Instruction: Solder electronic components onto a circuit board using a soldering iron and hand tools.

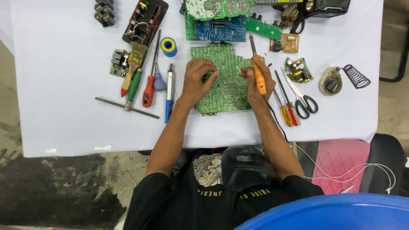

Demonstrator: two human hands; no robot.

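A large green circuit board [226,91] lies solder-side up on the white table [64,85] in front of me. My left hand [198,81] rests on its left part, fingers curled and touching the board. My right hand [255,83] grips an orange-handled soldering iron [258,72], whose metal tip points away from me past the board's far edge. Its black cord runs back along my right forearm.
Left of the board lie screwdrivers [148,91], a brush [133,64], a blue pen tool [169,91] and a solder spool [168,46]. Scissors [303,100], two small screwdrivers [286,110], a small board [299,70] and a coil iron stand [341,79] lie right. More boards [221,27] sit behind.
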